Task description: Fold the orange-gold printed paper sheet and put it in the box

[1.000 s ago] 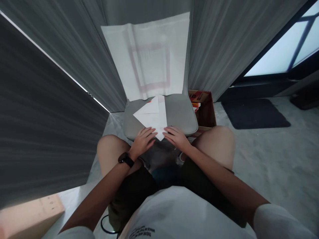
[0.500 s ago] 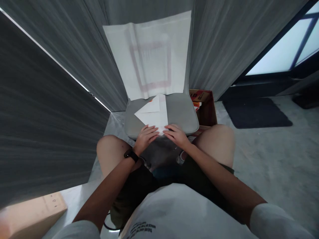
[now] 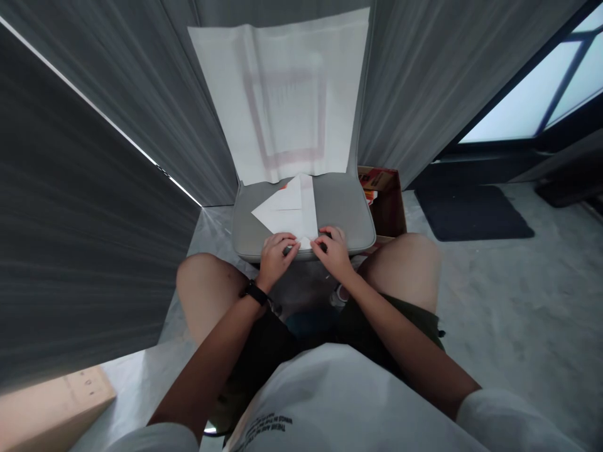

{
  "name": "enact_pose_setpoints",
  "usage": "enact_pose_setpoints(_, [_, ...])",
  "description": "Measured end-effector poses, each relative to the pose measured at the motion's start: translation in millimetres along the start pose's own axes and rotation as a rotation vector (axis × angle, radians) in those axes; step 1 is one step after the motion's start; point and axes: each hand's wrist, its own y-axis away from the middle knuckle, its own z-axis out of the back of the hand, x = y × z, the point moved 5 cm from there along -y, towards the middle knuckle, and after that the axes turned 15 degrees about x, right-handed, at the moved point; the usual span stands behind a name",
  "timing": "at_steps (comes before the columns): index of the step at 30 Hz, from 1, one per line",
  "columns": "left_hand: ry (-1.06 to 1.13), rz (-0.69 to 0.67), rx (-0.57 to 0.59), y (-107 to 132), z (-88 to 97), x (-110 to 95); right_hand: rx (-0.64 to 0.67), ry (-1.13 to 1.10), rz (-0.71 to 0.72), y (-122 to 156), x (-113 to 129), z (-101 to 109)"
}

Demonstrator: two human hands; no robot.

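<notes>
Legible text: none, entries being several lines of small dark print [image 3: 266,427] on the white shirt [image 3: 339,402], upside down and too small to read; blurred red-and-orange lettering on the cardboard box [image 3: 379,181]; a faint reddish square frame, wordless, on the white sheet [image 3: 282,94].

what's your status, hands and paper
Left hand and right hand both at near tip of folded paper, fingers curled, pinch or press unclear. Paper lies on chair seat. Nothing blocking.
</notes>
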Motion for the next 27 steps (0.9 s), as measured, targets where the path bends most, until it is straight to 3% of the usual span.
enact_pose_setpoints(6, [0.031, 0.034, 0.002, -1, 0.7, -1, -0.053, -0.024, -0.002, -1, 1, 1])
enact_pose_setpoints(13, [0.079, 0.023, -0.001, -2, 1.8, 1, 0.026, 0.049, -0.033, -1, 4, 0])
enact_pose_setpoints(16, [0.080, 0.011, 0.008, -2, 1.7, 2, -0.033, 0.042, -0.007, 1, 7, 3])
enact_pose_setpoints(27, [-0.112, 0.102, -0.098, -2, -1.3, -6, -0.122, 0.041, -0.021, 2, 12, -2])
